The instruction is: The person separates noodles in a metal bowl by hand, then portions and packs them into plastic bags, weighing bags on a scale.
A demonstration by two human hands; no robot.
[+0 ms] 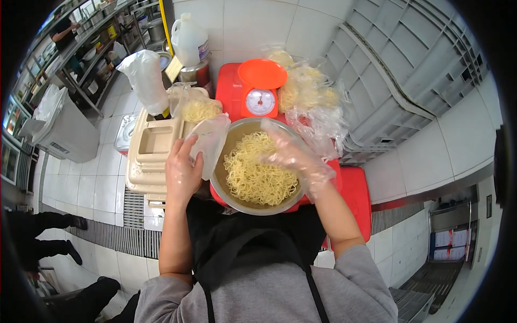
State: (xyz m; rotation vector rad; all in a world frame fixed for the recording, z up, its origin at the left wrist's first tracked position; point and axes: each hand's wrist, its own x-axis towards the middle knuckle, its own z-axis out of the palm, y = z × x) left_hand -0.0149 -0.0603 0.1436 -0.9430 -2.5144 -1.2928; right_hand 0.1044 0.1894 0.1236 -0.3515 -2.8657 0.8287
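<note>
A large metal bowl (pixel 232 200) of pale yellow noodles (pixel 258 171) sits in front of me on a red surface. My left hand (pixel 183 167), bare, is at the bowl's left rim, its thumb and fingers closed on a translucent plastic bag (pixel 211 141). Over the right side of the bowl is my right hand (pixel 296 159) in a clear plastic glove, slightly blurred. Its fingers are apart above the noodles, and I see nothing held in it. Just behind the bowl stands an orange-red dial scale (pixel 260 99) with a round pan (pixel 263 74) on top.
Bagged noodles (pixel 307 89) and crumpled plastic (pixel 318 126) lie right of the scale. Another noodle bag (pixel 196 107) rests on beige lidded containers (pixel 153 153) at left. A white jug (pixel 188 40) stands behind. Grey crates (pixel 377 81) are stacked at right. Other people's legs (pixel 48 231) show lower left.
</note>
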